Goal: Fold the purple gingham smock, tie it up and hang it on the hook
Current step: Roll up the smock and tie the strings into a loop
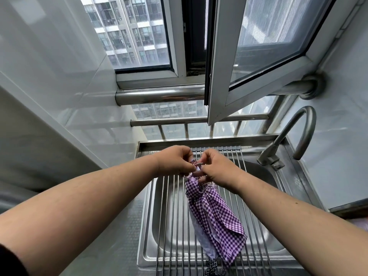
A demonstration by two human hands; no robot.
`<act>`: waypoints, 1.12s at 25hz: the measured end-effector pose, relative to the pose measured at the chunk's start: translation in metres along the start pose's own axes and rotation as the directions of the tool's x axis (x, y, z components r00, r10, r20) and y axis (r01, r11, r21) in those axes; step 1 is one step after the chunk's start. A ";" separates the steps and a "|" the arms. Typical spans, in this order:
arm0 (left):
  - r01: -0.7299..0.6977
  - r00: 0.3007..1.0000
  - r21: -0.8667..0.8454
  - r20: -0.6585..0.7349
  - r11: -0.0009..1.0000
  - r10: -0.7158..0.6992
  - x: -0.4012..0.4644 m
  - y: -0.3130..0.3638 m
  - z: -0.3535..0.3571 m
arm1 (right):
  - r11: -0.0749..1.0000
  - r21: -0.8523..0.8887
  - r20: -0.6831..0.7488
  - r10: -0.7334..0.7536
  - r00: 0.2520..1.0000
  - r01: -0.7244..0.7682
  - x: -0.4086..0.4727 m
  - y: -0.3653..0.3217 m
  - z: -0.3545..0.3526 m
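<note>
The purple gingham smock (214,218) hangs as a narrow folded bundle above the sink, its pale lining showing along the left edge. My left hand (175,161) and my right hand (216,169) meet at its top end, and each pinches the bunched fabric and a thin tie there between curled fingers. A dark patterned cord end (214,268) dangles below the bundle. No hook is in view.
A steel sink (148,232) lies below, covered by a roll-up rack of metal rods (173,216). A curved faucet (292,136) stands at the right. An open window sash (258,56) juts inward above, with steel rails (159,94) behind. White tiled wall on the left.
</note>
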State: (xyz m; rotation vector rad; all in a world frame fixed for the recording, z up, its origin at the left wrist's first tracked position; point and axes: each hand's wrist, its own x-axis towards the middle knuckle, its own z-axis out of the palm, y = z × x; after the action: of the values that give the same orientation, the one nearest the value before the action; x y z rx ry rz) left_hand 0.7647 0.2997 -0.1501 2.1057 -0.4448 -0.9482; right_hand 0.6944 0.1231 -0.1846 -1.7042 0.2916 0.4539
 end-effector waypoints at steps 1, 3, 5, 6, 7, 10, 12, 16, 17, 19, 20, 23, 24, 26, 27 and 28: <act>-0.020 1.000 0.021 -0.004 1.000 0.020 -0.004 0.006 -0.002 | 0.997 -0.070 -0.047 -0.036 0.998 0.033 0.000 -0.004 -0.001; -0.054 0.998 0.085 -0.015 0.995 0.055 -0.013 0.018 -0.004 | 0.960 -0.258 -0.098 -0.139 0.985 0.110 -0.004 -0.015 -0.003; -0.092 0.995 0.165 -0.011 0.982 0.096 -0.021 0.029 -0.005 | 0.901 -0.390 -0.025 -0.217 0.976 0.190 -0.008 -0.025 -0.006; -0.118 0.992 0.207 -0.011 0.971 0.123 -0.026 0.035 -0.006 | 0.873 -0.429 0.039 -0.236 0.971 0.230 -0.011 -0.030 -0.008; -0.141 0.989 0.250 -0.016 0.958 0.149 -0.031 0.042 -0.008 | 0.843 -0.473 0.097 -0.241 0.966 0.258 -0.011 -0.034 -0.009; -0.167 0.980 0.335 -0.049 0.927 0.194 -0.046 0.060 -0.014 | 0.734 -0.609 0.228 -0.203 0.952 0.302 -0.018 -0.049 -0.013; -0.189 0.974 0.367 -0.051 0.911 0.223 -0.057 0.069 -0.018 | 0.687 -0.642 0.251 -0.232 0.940 0.341 -0.024 -0.058 -0.014; -0.218 0.954 0.465 -0.086 0.858 0.288 -0.081 0.086 -0.018 | 0.633 -0.607 0.275 -0.400 0.874 0.480 -0.038 -0.082 -0.010; -0.222 0.950 0.496 -0.086 0.840 0.301 -0.087 0.091 -0.018 | 0.572 -0.656 0.295 -0.405 0.866 0.491 -0.041 -0.088 -0.010; -0.232 0.941 0.538 -0.087 0.810 0.327 -0.099 0.099 -0.019 | 0.433 -0.760 0.324 -0.392 0.861 0.484 -0.050 -0.101 -0.009; -0.230 0.938 0.560 -0.090 0.796 0.335 -0.105 0.102 -0.021 | 0.391 -0.780 0.337 -0.394 0.855 0.488 -0.054 -0.107 -0.008; -0.215 0.932 0.622 -0.100 0.753 0.349 -0.125 0.112 -0.032 | 0.230 -0.815 0.388 -0.463 0.797 0.531 -0.067 -0.125 -0.001; -0.224 0.924 0.642 -0.100 0.733 0.369 -0.133 0.114 -0.038 | 0.164 -0.832 0.403 -0.477 0.781 0.530 -0.070 -0.130 0.003; -0.254 0.901 0.678 -0.092 0.689 0.423 -0.147 0.116 -0.052 | 0.094 -0.874 0.393 -0.440 0.807 0.477 -0.080 -0.140 0.018; -0.279 0.888 0.690 -0.079 0.668 0.453 -0.153 0.116 -0.059 | 0.091 -0.894 0.370 -0.402 0.837 0.439 -0.085 -0.145 0.027; -0.305 0.877 0.693 -0.062 0.653 0.476 -0.158 0.116 -0.065 | 0.106 -0.911 0.335 -0.372 0.866 0.398 -0.089 -0.149 0.034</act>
State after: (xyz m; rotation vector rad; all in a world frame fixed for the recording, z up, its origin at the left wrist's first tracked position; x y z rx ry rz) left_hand 0.7086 0.3487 0.0426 2.5465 -1.2117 -0.2592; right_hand 0.6753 0.1785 -0.0178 -2.9347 -0.6853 0.2147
